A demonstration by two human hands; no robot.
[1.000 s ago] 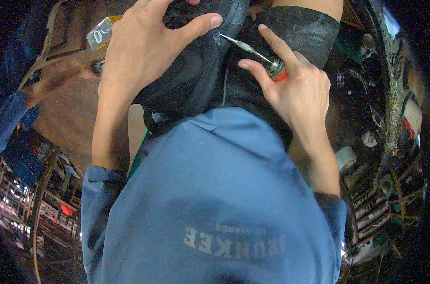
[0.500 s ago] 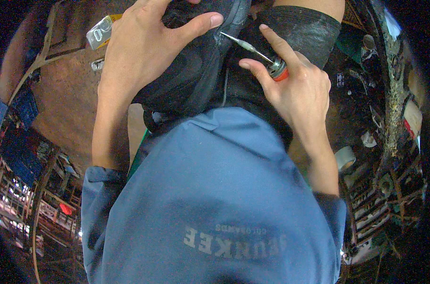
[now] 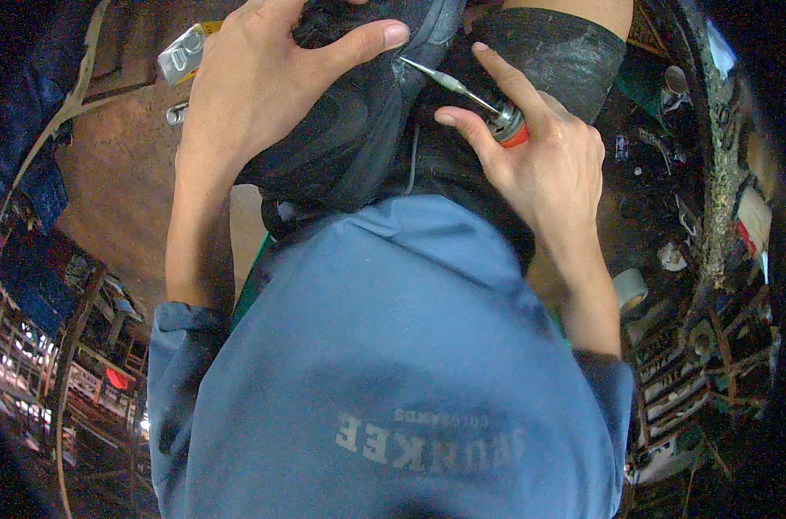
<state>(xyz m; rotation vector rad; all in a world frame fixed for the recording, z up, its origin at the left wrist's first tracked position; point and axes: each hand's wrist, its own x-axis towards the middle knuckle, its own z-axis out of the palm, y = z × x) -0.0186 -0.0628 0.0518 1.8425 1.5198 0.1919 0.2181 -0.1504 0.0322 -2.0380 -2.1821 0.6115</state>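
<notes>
My right hand [image 3: 553, 151] has its lower fingers curled round the red handle of an awl [image 3: 475, 97], with thumb and index finger stretched forward along it. The awl's slim metal shaft points up and left, and its tip meets or nearly meets a dark, worn piece [image 3: 349, 130] lying over my lap. I cannot make out just what this piece is; a grey-blue band runs along its upper right. My left hand [image 3: 259, 82] rests over the piece's far left side, thumb stretched toward the awl's tip, fingers bent over and partly cut off by the top edge.
A silver and yellow box-like item [image 3: 183, 56] lies left of my left hand, with a small metal cylinder [image 3: 176, 113] below it on the brown floor [image 3: 116, 190]. A roll of tape [image 3: 631, 288] lies by my right forearm. Racks and clutter fill both lower sides.
Both hands and the awl stay nearly in place. The view has shifted very slightly.
</notes>
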